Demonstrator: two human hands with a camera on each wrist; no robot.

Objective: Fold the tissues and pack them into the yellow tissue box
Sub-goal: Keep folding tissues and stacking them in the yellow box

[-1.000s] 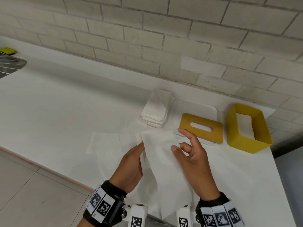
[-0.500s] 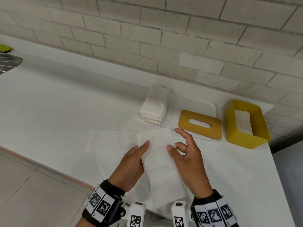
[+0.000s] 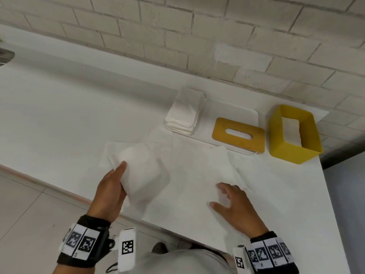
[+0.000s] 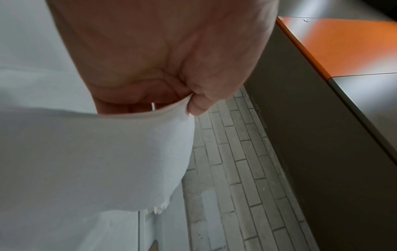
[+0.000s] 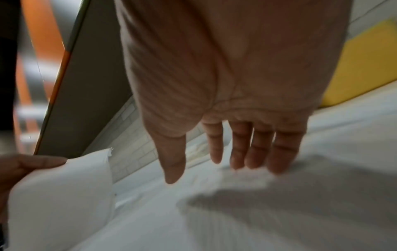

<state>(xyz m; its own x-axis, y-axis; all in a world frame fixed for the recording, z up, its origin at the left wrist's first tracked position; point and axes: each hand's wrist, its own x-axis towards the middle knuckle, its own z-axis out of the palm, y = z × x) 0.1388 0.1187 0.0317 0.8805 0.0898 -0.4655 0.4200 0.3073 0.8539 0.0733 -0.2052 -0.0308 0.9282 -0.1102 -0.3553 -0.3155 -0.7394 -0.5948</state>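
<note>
Tissue (image 3: 142,175), feather-light and limp, hangs pinched in your left hand (image 3: 110,192) above the counter (image 3: 59,107) edge; right hand (image 3: 235,206) hovers open-fingered over loose sheets (image 3: 197,167). Pinch corners gently; it tears. Yellow tissue box (image 3: 292,153) waits far right.

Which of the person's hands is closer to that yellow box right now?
The right hand. It hovers open over the spread tissues, below and to the left of the yellow box. The left hand is farther off to the left, gripping a tissue.
</note>
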